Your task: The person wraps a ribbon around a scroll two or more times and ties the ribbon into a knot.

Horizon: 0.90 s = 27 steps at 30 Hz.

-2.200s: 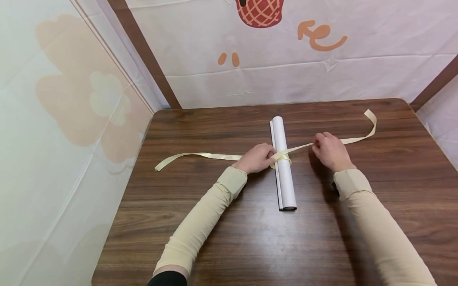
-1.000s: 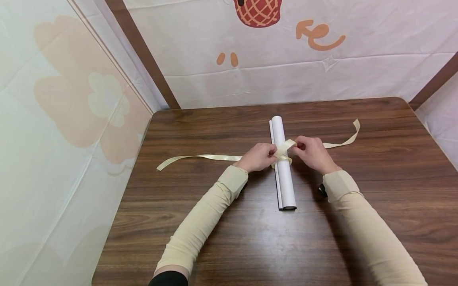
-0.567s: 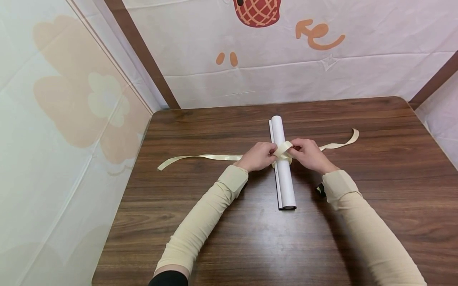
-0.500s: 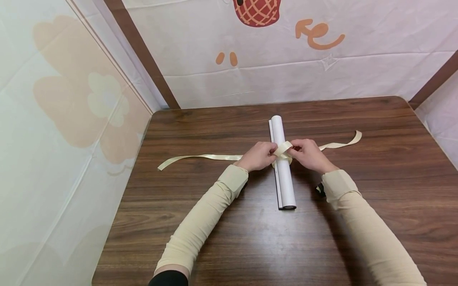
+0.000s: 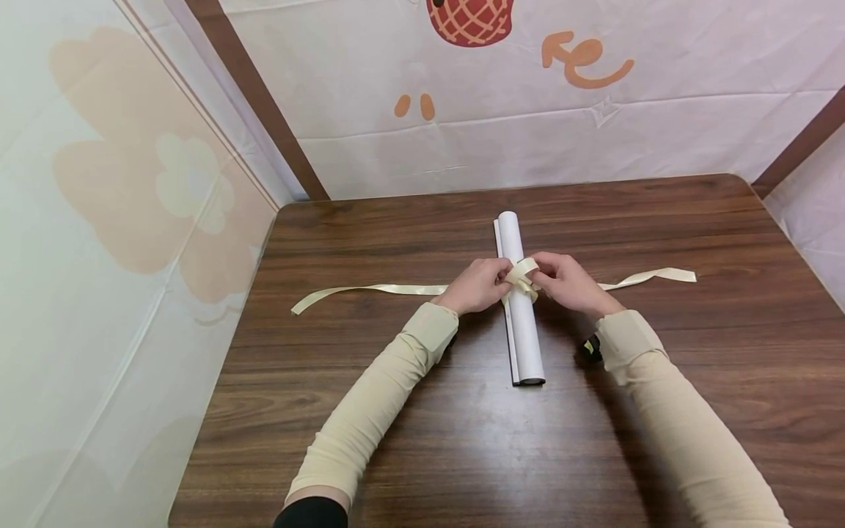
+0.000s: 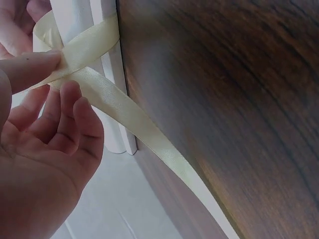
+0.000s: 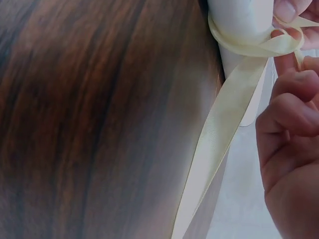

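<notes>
A rolled-up sheet of white paper (image 5: 526,337) with a dark lower edge lies lengthwise on the table. Pale yellow ribbon (image 5: 524,268) wraps its middle, crosses on top and rises in a small loop between the hands. At the roll's left side, my left hand (image 5: 477,284) pinches the ribbon near the crossing; the left wrist view shows my thumb pressing on the satin band (image 6: 92,47). My right hand (image 5: 569,282), right of the roll, pinches the loop's other side, its fingertips partly hidden. In the right wrist view, several of its fingers (image 7: 294,107) are curled.
The ribbon's left tail (image 5: 356,289) stretches across the brown wooden table (image 5: 422,440), and its right tail (image 5: 653,275) extends beyond my right hand. Printed cloth walls (image 5: 370,161) stand behind the table and to its left.
My right hand has moved left to the roll, folding the taut ribbon into a loop. The right tail has swung from curling upward to stretching out rightward. My left hand stays nearly in place.
</notes>
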### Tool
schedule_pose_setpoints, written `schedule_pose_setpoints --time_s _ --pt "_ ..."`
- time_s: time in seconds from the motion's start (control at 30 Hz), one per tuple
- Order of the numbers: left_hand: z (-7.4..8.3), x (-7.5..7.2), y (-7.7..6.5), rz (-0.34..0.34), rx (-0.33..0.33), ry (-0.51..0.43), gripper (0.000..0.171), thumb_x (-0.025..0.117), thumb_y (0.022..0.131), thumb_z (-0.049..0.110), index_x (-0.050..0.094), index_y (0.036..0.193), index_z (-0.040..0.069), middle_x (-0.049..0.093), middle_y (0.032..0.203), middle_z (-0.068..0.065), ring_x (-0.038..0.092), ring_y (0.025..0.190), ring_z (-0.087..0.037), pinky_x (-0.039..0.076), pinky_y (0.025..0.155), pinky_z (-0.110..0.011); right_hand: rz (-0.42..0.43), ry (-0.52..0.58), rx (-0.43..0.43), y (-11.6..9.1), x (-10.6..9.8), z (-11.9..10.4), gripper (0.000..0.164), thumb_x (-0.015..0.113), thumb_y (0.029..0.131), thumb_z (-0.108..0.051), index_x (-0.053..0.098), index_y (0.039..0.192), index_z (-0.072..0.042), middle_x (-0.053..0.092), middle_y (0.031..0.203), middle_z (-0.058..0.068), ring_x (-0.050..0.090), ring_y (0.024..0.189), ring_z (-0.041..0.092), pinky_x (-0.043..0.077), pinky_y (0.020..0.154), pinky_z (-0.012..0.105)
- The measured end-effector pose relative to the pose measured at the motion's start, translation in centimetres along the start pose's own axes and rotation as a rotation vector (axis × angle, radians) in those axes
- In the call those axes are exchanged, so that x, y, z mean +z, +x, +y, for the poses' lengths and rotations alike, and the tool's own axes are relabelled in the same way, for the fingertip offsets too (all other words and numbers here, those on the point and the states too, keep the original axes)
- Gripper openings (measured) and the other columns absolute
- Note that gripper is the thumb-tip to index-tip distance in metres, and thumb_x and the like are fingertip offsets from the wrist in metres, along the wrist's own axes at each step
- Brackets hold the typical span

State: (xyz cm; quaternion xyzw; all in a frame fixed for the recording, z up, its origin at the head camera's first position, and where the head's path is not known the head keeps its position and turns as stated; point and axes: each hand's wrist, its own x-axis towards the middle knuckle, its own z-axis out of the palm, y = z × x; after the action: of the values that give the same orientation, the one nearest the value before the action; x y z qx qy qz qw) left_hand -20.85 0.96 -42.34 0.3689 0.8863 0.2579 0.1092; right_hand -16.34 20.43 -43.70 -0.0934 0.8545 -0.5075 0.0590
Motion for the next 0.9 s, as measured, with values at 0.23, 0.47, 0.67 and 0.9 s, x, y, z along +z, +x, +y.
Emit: schedule_pose_setpoints --time_s 0.23,0.47,0.67,0.9 --pt "-0.07 0.12 0.14 0.0 0.008 0.019 0.01 0.063 0.092 0.016 0.064 0.086 0.008 0.059 0.077 0.0 0.052 0.071 -0.012 0.04 0.065 -0.02 -0.083 0.048 0.011 -0.06 -0.03 0.05 0.031 0.063 0.093 -0.014 0.058 0.122 -0.004 0.062 0.074 0.005 0.052 0.06 0.005 0.042 0.053 0.022" --pt "-0.17 0.08 0.01 -0.004 -0.005 0.017 0.019 0.062 0.092 0.015 0.053 0.075 0.011 0.049 0.071 0.002 0.048 0.068 -0.012 0.036 0.061 -0.02 -0.136 0.062 -0.035 -0.13 0.28 0.27 0.045 0.076 0.081 -0.01 0.055 0.119 0.0 0.068 0.086 0.013 0.057 0.07 0.004 0.046 0.064 0.018" --pt "-0.26 0.1 -0.12 -0.003 -0.005 0.016 0.02 0.062 0.091 0.014 0.051 0.075 0.012 0.048 0.071 0.002 0.049 0.068 -0.012 0.036 0.061 -0.02 -0.098 0.006 -0.056 -0.09 0.52 0.5 0.039 0.074 0.082 -0.008 0.056 0.116 0.002 0.068 0.086 0.013 0.057 0.071 0.005 0.046 0.065 0.018" --pt "-0.43 0.15 -0.24 0.002 -0.007 0.022 0.018 0.062 0.091 0.014 0.054 0.075 0.011 0.05 0.071 0.002 0.049 0.069 -0.012 0.036 0.062 -0.02 -0.067 -0.078 -0.083 -0.26 0.55 0.64 0.034 0.067 0.083 0.001 0.058 0.115 0.001 0.065 0.085 0.011 0.051 0.068 0.009 0.041 0.062 0.02"
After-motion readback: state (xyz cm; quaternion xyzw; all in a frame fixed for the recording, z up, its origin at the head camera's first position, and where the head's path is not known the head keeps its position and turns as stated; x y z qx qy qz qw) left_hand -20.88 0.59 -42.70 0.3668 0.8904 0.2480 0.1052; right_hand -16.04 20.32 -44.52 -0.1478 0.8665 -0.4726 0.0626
